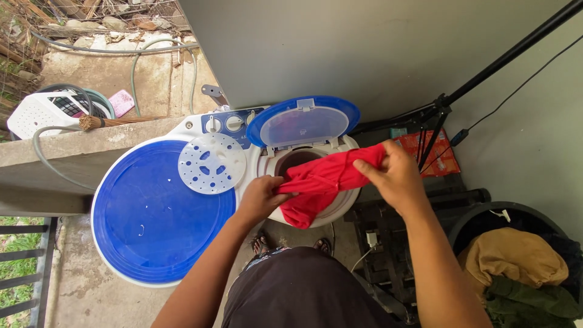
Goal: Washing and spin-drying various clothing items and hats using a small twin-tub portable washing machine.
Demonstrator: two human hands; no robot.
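Two outstretched arms, left hand (pixel 262 197) and right hand (pixel 393 176) each gripping the red garment (pixel 325 182) above the spinner tub (pixel 340 209).

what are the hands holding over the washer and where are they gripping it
Both hold a red garment above the open spin tub: the left hand grips its lower left end, the right hand its upper right end.

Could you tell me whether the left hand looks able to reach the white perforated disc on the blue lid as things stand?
Probably yes: the white perforated disc lies uncovered close beside the left hand, though that hand first must release the red garment.
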